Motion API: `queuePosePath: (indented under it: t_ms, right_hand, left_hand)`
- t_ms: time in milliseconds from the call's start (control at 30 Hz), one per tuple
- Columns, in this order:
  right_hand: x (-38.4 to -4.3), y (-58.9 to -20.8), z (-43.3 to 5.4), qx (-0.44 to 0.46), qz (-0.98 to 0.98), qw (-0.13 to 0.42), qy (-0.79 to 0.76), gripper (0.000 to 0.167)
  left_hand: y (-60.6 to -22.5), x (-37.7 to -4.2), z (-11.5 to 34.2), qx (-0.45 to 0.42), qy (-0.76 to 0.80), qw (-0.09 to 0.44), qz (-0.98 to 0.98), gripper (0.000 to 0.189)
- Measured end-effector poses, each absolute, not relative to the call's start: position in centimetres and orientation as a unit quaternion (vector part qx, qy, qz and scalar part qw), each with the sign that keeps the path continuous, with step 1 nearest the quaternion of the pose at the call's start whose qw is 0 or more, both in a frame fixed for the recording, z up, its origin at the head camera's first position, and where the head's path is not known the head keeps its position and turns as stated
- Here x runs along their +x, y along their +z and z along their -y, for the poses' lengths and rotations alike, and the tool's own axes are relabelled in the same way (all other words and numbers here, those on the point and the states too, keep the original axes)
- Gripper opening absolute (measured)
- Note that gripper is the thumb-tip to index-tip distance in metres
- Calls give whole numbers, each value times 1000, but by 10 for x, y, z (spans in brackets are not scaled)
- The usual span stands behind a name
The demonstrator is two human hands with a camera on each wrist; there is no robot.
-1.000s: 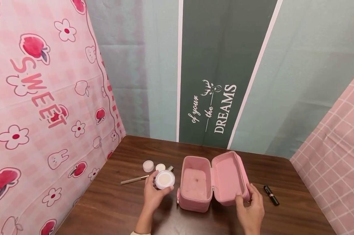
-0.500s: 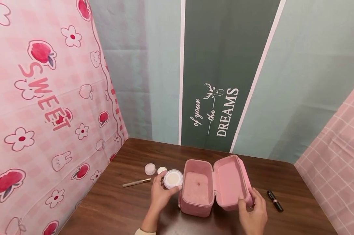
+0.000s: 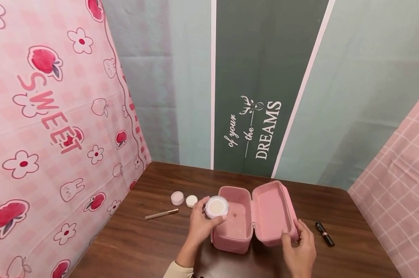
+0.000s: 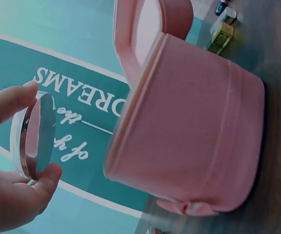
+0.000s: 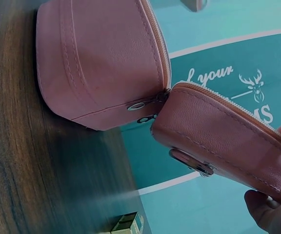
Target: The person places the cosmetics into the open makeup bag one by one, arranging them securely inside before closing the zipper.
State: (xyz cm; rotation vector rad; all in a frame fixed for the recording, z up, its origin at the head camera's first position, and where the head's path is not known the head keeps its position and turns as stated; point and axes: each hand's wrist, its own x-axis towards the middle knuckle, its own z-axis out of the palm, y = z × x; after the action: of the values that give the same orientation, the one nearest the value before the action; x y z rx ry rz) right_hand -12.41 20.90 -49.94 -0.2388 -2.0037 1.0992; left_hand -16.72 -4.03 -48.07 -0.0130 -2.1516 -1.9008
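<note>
My left hand pinches a round compact, pale on top with a clear rim, between thumb and fingers. In the head view the compact is over the left side of the open pink cosmetic case. From the left wrist, the compact appears edge-on with a silver band, apart from the case wall. My right hand grips the near right corner of the case's lid, which is folded out to the right. In the right wrist view, fingers and thumb hold the lid's end.
Left of the case on the wooden table lie a pale pink jar, a small white round pot and a thin gold-tipped stick. A black tube lies on the right. Patterned cloths hang around the table.
My left hand has moved right with the compact, from beside the case to over its left edge. The right hand stays on the lid.
</note>
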Motion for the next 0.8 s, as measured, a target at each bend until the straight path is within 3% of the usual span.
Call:
queuePosePath:
  t_ms: [367, 800]
  right_hand:
    - [-124, -495, -214, -64, 800, 409, 434, 44]
    - [-125, -495, -217, -57, 806, 412, 421, 44]
  left_hand:
    - [-465, -178, 27, -35, -613, 95, 784, 75]
    - [-460, -195, 24, -50, -575, 86, 812, 78]
